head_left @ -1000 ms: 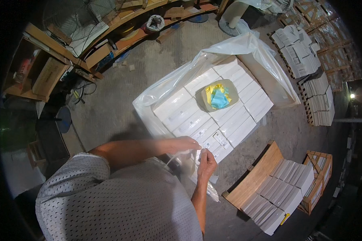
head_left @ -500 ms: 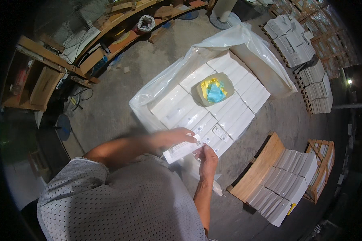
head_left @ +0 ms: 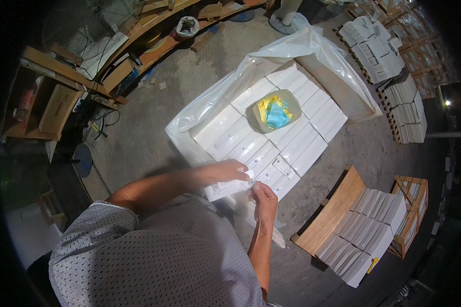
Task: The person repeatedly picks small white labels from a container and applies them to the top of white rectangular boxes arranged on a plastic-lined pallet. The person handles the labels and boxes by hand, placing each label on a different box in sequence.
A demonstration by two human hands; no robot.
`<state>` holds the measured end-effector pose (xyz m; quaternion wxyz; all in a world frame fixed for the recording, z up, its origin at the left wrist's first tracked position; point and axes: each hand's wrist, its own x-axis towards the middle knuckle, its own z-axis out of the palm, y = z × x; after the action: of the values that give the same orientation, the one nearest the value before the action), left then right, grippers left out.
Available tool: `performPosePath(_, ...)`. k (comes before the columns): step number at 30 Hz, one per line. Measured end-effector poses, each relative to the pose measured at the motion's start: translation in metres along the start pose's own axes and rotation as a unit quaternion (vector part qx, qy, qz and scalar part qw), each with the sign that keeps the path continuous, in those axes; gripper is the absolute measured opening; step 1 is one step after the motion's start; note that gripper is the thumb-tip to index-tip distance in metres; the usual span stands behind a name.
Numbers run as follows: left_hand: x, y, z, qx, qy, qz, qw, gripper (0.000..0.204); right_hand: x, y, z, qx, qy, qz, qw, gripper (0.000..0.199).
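In front of my torso, a white printed label [head_left: 223, 191] with a small square code is held between my two hands. Its upper edge is gripped by my left hand [head_left: 228, 171], fingers closed over it. At its right end, the fingertips of my right hand [head_left: 265, 196] are pinched together on the corner. Just beyond lie rows of white packages [head_left: 251, 146], some bearing similar labels, inside a large box lined with clear plastic film [head_left: 187, 120]. On top of the packages stands a translucent tub [head_left: 295, 113] holding crumpled yellow and blue scraps [head_left: 277, 113].
At the right, stacked white bundles [head_left: 361, 225] rest against a wooden board [head_left: 327, 215]. A wooden crate [head_left: 414, 194] stands behind them. Pallets of white stacks [head_left: 371, 48] line the far right. Wooden shelving [head_left: 51, 97] and a bin [head_left: 187, 26] are at the far left.
The label has shifted slightly left, and its lower edge has tilted. Both hands keep their hold on it with small finger movements. The whole view has shifted slightly.
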<state>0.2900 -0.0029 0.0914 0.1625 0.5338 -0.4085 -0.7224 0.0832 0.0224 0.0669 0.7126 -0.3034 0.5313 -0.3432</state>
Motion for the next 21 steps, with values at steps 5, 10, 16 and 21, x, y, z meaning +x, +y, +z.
performPosePath(5, 0.006, -0.004, -0.001, 0.0, -0.006, -0.002, 1.0, 0.054, 0.004, 0.001, 0.001, -0.021, 0.0, 0.0, 1.0, 0.015)
performPosePath(10, 0.008, -0.005, -0.001, 0.036, 0.005, -0.014, 0.999, 0.057, 0.004, -0.001, 0.0, -0.07, 0.012, -0.006, 0.997, 0.015)
performPosePath(16, 0.011, -0.01, 0.0, 0.057, 0.02, 0.003, 0.998, 0.054, 0.005, -0.001, 0.0, -0.104, 0.006, -0.006, 0.995, 0.017)
performPosePath(21, 0.021, -0.029, 0.005, 0.153, 0.057, 0.084, 0.983, 0.044, 0.007, 0.011, 0.0, -0.125, 0.014, -0.032, 0.992, 0.015)
